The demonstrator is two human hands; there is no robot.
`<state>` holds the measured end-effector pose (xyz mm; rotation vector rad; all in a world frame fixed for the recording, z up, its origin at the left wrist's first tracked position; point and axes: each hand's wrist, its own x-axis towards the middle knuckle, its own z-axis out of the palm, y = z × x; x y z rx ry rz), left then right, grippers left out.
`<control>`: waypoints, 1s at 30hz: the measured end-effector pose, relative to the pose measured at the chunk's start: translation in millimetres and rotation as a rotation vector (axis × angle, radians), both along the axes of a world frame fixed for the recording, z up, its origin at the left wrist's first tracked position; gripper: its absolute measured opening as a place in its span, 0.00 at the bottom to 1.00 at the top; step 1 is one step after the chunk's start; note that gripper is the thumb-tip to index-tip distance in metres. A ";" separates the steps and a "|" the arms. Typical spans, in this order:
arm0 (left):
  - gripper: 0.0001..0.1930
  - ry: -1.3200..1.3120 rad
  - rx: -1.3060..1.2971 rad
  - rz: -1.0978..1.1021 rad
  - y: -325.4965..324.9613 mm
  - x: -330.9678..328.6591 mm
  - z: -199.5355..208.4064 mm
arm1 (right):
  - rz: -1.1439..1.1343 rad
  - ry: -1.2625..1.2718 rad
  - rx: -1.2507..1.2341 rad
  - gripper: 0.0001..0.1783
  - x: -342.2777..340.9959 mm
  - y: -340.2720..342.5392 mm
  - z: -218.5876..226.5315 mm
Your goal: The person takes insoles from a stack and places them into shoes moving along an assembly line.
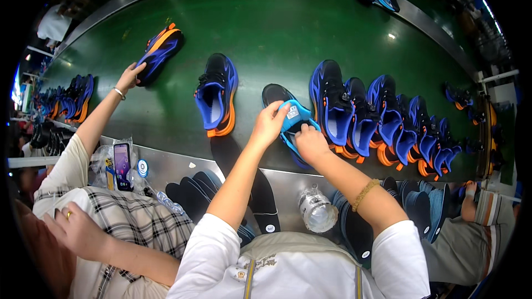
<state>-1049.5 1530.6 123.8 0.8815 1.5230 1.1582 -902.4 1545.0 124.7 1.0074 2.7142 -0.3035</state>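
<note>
A sneaker point(274, 93) with a black toe and light blue lining is on the green belt in front of me, its toe pointing away. My left hand point(269, 125) pinches its light blue tongue point(296, 112), which has a white label and is pulled up. The fingers of my right hand point(311, 143) are curled down into the opening, so what they grip inside is hidden. To the left stands a black and blue sneaker with an orange sole point(216, 95). A row of similar sneakers point(334, 99) begins just right of my hands.
Black insoles point(263, 199) lie on the metal ledge, with more stacks point(413, 205) to the right. A clear plastic jar point(317, 210) stands between them. At left, a co-worker's hand point(128, 77) holds another sneaker point(160, 58) near a phone point(122, 166).
</note>
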 end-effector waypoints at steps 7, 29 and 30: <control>0.16 0.080 -0.012 -0.022 -3.7 -1.3 11.2 | 0.068 -0.281 -0.130 0.14 -10.2 6.4 7.9; 0.15 0.554 0.236 -0.037 1.0 2.7 17.4 | 0.363 -0.600 -0.629 0.34 -10.1 13.9 67.4; 0.16 0.582 0.220 -0.081 1.2 5.8 21.1 | 0.335 -0.570 -0.564 0.35 -11.1 8.4 61.6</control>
